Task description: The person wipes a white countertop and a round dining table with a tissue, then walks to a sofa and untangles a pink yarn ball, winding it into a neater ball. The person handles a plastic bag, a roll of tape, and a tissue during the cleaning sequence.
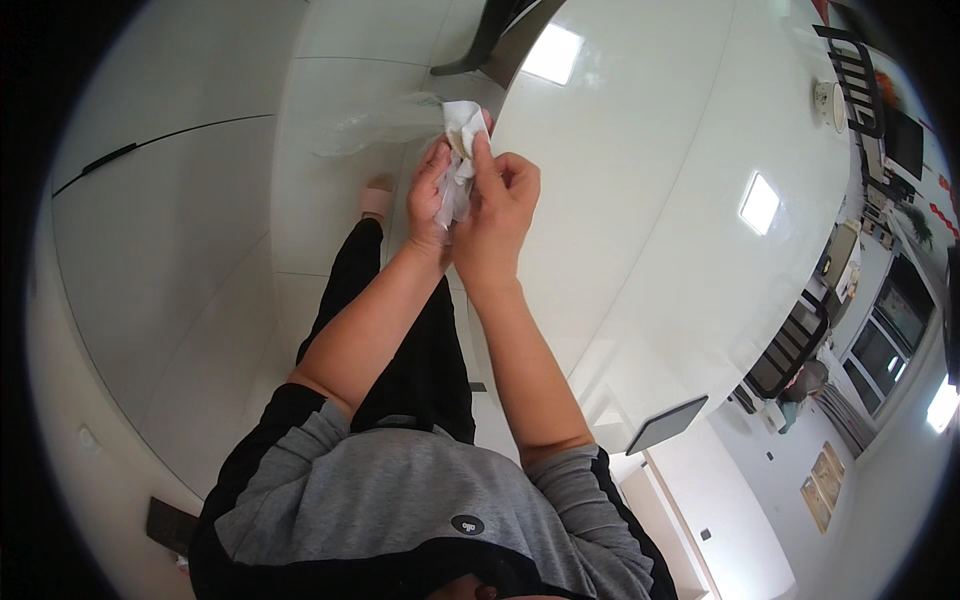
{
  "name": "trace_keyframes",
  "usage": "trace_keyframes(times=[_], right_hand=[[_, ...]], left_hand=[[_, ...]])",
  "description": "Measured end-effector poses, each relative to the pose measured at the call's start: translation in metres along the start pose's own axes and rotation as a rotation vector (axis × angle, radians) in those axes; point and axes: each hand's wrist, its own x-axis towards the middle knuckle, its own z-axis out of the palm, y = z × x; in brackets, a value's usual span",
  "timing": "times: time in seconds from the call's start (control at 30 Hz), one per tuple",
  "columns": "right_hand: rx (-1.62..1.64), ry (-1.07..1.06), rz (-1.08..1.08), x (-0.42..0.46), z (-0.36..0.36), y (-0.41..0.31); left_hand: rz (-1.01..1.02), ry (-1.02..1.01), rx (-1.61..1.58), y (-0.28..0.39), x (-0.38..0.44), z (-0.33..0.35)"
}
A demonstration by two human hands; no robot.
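Both hands meet in front of me, beside the edge of a glossy white table (645, 187). A crumpled white tissue or cloth (461, 116) with a brownish area in its folds lies between them. My left hand (429, 199) holds it from the left, together with a thin clear plastic bag or film (375, 127) that trails off to the left over the floor. My right hand (499, 199) pinches the right side of the white piece between thumb and fingers. Some clear plastic also hangs down between the palms. The far fingers of my left hand are partly hidden.
A patterned white cup or bowl (829, 107) stands near the table's far edge. A grey tablet-like panel (667, 425) is at the near right edge. Black slatted chairs (790, 346) stand beyond the table, and a dark chair leg (480, 45) is at the top. Pale cabinet doors (165, 217) are on the left.
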Motion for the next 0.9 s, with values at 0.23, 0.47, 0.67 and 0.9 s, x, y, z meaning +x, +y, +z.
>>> trace_keyframes(times=[0.23, 0.47, 0.67, 0.9], right_hand=[[-0.128, 0.212, 0.162, -0.025, -0.084, 0.065], [-0.317, 0.045, 0.06, -0.058, -0.032, 0.036], [-0.038, 0.008, -0.041, -0.033, -0.02, 0.004], [-0.32, 0.312, 0.217, -0.009, -0.064, 0.075]], left_hand=[[-0.017, -0.05, -0.241, -0.008, -0.002, -0.022], [-0.04, -0.067, -0.275, -0.006, -0.001, -0.028], [-0.089, -0.149, -0.298, 0.005, -0.008, -0.037], [-0.176, -0.101, -0.259, 0.02, -0.005, -0.034]])
